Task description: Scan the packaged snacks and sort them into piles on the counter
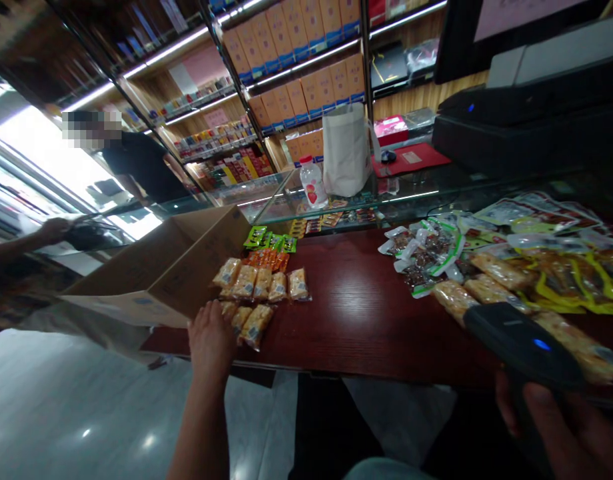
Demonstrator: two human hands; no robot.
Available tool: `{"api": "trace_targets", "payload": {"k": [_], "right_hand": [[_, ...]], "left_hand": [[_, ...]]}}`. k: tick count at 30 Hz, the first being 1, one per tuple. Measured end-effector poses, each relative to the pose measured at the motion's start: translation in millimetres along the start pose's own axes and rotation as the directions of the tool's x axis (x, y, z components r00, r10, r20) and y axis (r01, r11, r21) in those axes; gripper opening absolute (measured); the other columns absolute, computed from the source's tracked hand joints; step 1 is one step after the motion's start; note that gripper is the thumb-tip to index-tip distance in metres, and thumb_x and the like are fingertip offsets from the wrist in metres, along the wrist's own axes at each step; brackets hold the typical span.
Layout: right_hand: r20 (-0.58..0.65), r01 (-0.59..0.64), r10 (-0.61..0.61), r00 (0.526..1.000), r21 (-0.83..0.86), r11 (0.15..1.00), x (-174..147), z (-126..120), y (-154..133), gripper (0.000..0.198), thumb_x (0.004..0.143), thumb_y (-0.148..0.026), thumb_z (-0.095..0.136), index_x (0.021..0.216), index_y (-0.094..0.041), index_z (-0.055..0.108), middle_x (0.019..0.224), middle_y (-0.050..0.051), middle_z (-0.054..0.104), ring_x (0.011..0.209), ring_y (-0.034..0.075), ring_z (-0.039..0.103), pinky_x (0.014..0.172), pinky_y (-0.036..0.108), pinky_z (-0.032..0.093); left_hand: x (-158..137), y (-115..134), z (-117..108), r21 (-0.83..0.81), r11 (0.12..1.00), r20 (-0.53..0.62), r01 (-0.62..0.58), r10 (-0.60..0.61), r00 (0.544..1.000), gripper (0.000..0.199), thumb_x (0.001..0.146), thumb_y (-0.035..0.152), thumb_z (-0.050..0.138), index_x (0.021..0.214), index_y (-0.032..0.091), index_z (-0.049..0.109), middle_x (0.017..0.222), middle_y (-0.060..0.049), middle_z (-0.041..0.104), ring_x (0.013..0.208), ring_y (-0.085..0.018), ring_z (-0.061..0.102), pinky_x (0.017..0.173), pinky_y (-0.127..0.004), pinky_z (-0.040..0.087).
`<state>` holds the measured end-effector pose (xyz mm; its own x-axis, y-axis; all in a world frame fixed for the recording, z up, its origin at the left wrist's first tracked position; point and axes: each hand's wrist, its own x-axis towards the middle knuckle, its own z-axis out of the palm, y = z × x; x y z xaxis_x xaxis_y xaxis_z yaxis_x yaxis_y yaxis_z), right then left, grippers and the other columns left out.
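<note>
My left hand is at the left end of the front row of wrapped snack bars, close to the cardboard box. Its fingers are bent together over the end pack, and their tips are partly hidden. Behind lie another row of wrapped bars, orange sachets and green sachets. At the lower right, my right hand is closed round the handle of a black barcode scanner with a blue light. The scanner head is over more wrapped bars.
An open cardboard box stands left on the dark red counter. Dark snack packs and yellow-edged packs lie right. A bottle and white bag stand on the glass case. Two people are at the left.
</note>
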<state>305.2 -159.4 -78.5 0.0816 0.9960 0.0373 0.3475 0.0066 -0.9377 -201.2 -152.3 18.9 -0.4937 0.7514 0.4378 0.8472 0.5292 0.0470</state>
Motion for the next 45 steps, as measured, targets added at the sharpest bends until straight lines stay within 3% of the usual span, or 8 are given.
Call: {"api": "trace_targets", "payload": {"k": [7, 10, 15, 20, 27, 38, 41, 45], "right_hand": [[-0.216, -0.061, 0.133, 0.967, 0.308, 0.949, -1.6, 15.5, -57.0, 0.044, 0.095, -0.065, 0.052, 0.094, -0.023, 0.063, 0.066, 0.000, 0.066, 0.054, 0.016, 0.055, 0.055, 0.028, 0.047], [-0.270, -0.049, 0.141, 0.952, 0.323, 0.945, 2.1, 10.7, -64.9, 0.044, 0.096, -0.064, 0.051, 0.090, -0.022, 0.063, 0.061, -0.001, 0.063, 0.052, 0.016, 0.055, 0.054, 0.028, 0.046], [-0.325, 0.005, 0.112, 0.939, 0.337, 0.941, -0.8, 3.7, -70.1, 0.046, 0.095, -0.065, 0.052, 0.085, -0.022, 0.064, 0.056, -0.002, 0.061, 0.050, 0.014, 0.054, 0.053, 0.026, 0.045], [-0.352, -0.028, 0.158, 0.923, 0.347, 0.938, -2.8, 1.4, -69.8, 0.048, 0.093, -0.067, 0.055, 0.085, -0.021, 0.066, 0.057, -0.001, 0.063, 0.050, 0.014, 0.056, 0.052, 0.026, 0.046], [-0.330, -0.001, 0.123, 0.936, 0.346, 0.938, 2.5, 0.3, -64.8, 0.047, 0.094, -0.066, 0.053, 0.086, -0.021, 0.064, 0.058, -0.002, 0.062, 0.049, 0.015, 0.055, 0.050, 0.027, 0.046], [-0.349, -0.158, 0.281, 0.894, 0.340, 0.927, 16.8, 28.4, -72.5, 0.047, 0.069, -0.056, 0.081, 0.095, -0.021, 0.066, 0.059, -0.002, 0.070, 0.050, 0.018, 0.062, 0.051, 0.029, 0.048], [-0.343, -0.164, 0.269, 0.900, 0.307, 0.938, 18.8, 36.6, -75.2, 0.049, 0.065, -0.052, 0.084, 0.100, -0.021, 0.068, 0.069, 0.000, 0.075, 0.057, 0.021, 0.065, 0.056, 0.031, 0.050], [-0.293, -0.200, 0.312, 0.904, 0.356, 0.913, 21.5, 41.8, -76.6, 0.047, 0.067, -0.052, 0.085, 0.096, -0.021, 0.065, 0.054, -0.006, 0.065, 0.049, 0.018, 0.058, 0.051, 0.030, 0.046]], "left_hand": [[-2.9, 102.4, 7.2, -0.393, 0.852, -0.190, -0.347, 0.294, 0.937, 0.064, 0.099, 0.036, 0.044, 0.157, 0.011, 0.032, 0.158, -0.023, 0.042, 0.150, -0.036, 0.033, 0.123, -0.058, 0.021], [-8.1, 167.4, 19.2, -0.531, 0.651, -0.148, -0.542, 0.558, 0.816, 0.058, 0.098, 0.035, 0.048, 0.152, 0.017, 0.041, 0.156, -0.018, 0.047, 0.149, -0.033, 0.036, 0.123, -0.059, 0.021], [-31.3, 263.6, 22.0, -0.681, 0.324, -0.083, -0.656, 0.857, 0.509, 0.051, 0.092, 0.037, 0.061, 0.140, 0.020, 0.056, 0.148, -0.017, 0.056, 0.143, -0.034, 0.045, 0.121, -0.063, 0.023], [-60.1, 319.5, 19.8, -0.679, 0.307, -0.041, -0.666, 0.891, 0.453, 0.103, 0.067, 0.051, 0.086, 0.152, 0.014, 0.040, 0.148, -0.025, 0.053, 0.144, -0.045, 0.037, 0.119, -0.071, 0.013], [-72.4, 333.3, 28.6, -0.662, 0.302, -0.107, -0.685, 0.867, 0.486, 0.101, 0.069, 0.034, 0.083, 0.155, 0.019, 0.032, 0.135, -0.018, 0.060, 0.132, -0.041, 0.047, 0.118, -0.070, 0.013], [-89.0, 281.5, -5.3, -0.809, 0.041, -0.284, -0.587, 0.847, 0.450, 0.111, 0.072, 0.037, 0.085, 0.160, 0.030, 0.017, 0.142, -0.018, 0.045, 0.128, -0.036, 0.051, 0.102, -0.051, 0.051], [-85.0, 273.0, -3.3, -0.915, 0.003, -0.208, -0.403, 0.853, 0.479, 0.115, 0.066, 0.040, 0.090, 0.158, 0.032, 0.024, 0.145, -0.018, 0.045, 0.129, -0.037, 0.052, 0.099, -0.051, 0.054], [-67.0, 265.7, 1.2, -0.987, -0.028, 0.056, 0.159, 0.864, 0.501, 0.099, 0.066, 0.043, 0.090, 0.151, 0.030, 0.041, 0.140, -0.016, 0.054, 0.115, -0.032, 0.063, 0.083, -0.041, 0.060]]}}
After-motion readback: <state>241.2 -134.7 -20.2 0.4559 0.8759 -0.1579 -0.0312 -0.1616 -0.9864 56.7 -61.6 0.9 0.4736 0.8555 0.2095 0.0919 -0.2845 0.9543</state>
